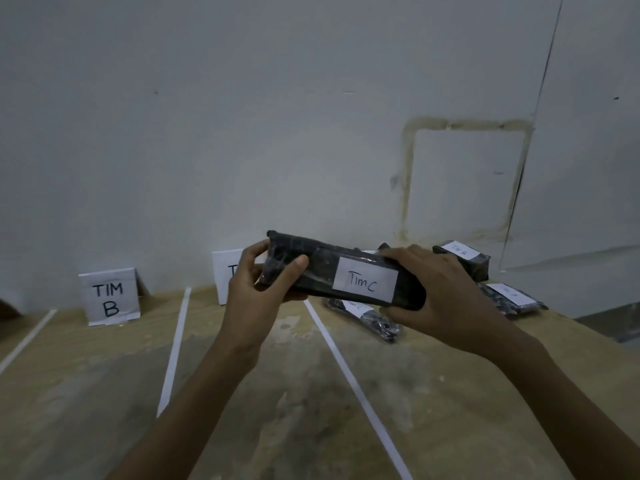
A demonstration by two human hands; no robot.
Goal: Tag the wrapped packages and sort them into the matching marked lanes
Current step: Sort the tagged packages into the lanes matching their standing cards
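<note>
Package point(343, 271) tagged "Tim C" sits lifted at 12 o'clock above the plywood table point(104, 393), your left hand point(256, 289) and right hand point(436, 289) clamping its ends, so tagging looks done; next, lower it before the half-hidden lane card point(228, 271).

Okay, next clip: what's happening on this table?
A person holds a black wrapped package above the table with both hands, left hand and right hand. Its white tag reads "Tim C". White strips mark lanes; one standing sign reads "TIM B". More tagged packages lie at the right.
</note>
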